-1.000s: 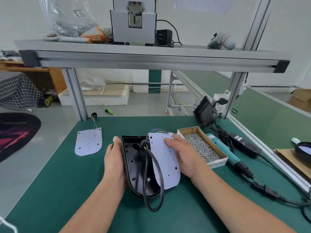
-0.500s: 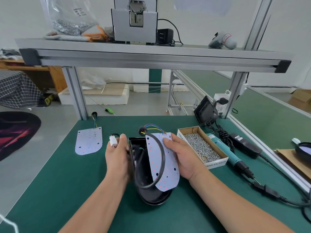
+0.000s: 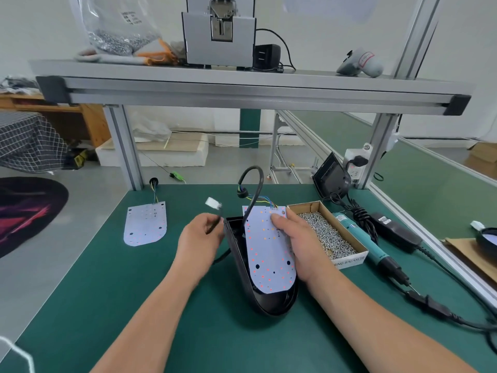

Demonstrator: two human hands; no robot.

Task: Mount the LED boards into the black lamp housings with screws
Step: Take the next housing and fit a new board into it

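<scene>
A black lamp housing (image 3: pixel 243 275) stands tilted on its side on the green mat. A white LED board (image 3: pixel 266 251) leans in its opening, and my right hand (image 3: pixel 298 243) grips the board's right edge, thumb on its face. My left hand (image 3: pixel 200 239) pinches the board's black cable (image 3: pixel 215 224) just below its white connector (image 3: pixel 213 203), left of the housing. The cable arcs up behind the board (image 3: pixel 258 181). A second LED board (image 3: pixel 145 224) lies flat at the left.
A cardboard box of screws (image 3: pixel 326 235) sits right of my right hand. A teal electric screwdriver (image 3: pixel 360 243) and its black power cables (image 3: pixel 435 308) lie further right. An aluminium shelf frame (image 3: pixel 242 90) spans overhead, with posts at the mat's back corners.
My left hand left the housing and pulled the cable end with the white connector out to the left. The cable loop rose behind the board, and the board now sits lower in the housing.
</scene>
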